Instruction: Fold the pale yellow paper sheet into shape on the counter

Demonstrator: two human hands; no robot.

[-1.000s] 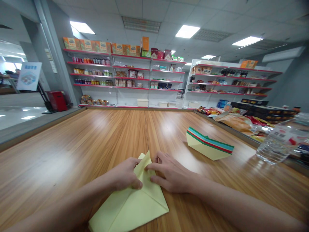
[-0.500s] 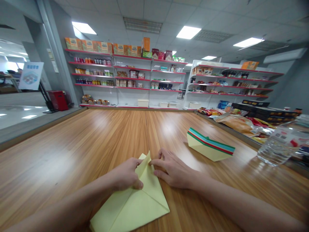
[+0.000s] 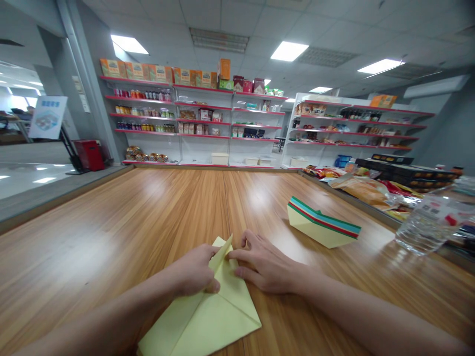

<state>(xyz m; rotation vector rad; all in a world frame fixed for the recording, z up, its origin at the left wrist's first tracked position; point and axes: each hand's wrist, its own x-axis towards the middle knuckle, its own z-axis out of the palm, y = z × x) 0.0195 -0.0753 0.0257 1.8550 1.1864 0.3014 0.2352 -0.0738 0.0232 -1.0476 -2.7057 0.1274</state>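
Observation:
A folded sheet of pale yellow paper (image 3: 217,321) lies on the table in front of me, with creases and a narrow flap standing up at its far tip. Its far left side is gripped by my left hand (image 3: 198,271), the thumb lying on top and the other fingers partly hidden behind the flap. From the right, my right hand (image 3: 265,264) has its curled index finger on the flap and its thumb by the paper's right edge. A finished-looking paper boat (image 3: 322,225), yellow with green, blue and red stripes, rests farther right, apart from both hands.
The wooden table (image 3: 178,202) has a raised rim. A clear plastic bottle (image 3: 426,222) stands at the right, beside snack packets (image 3: 365,190) and stacked black boxes (image 3: 404,170). Shelves of goods (image 3: 202,116) line the far side. A sign stand (image 3: 48,118) is at the left.
The standing flap at the paper's tip leans slightly more to the right. My right index finger has shifted a little left onto it; my left hand stays almost in place.

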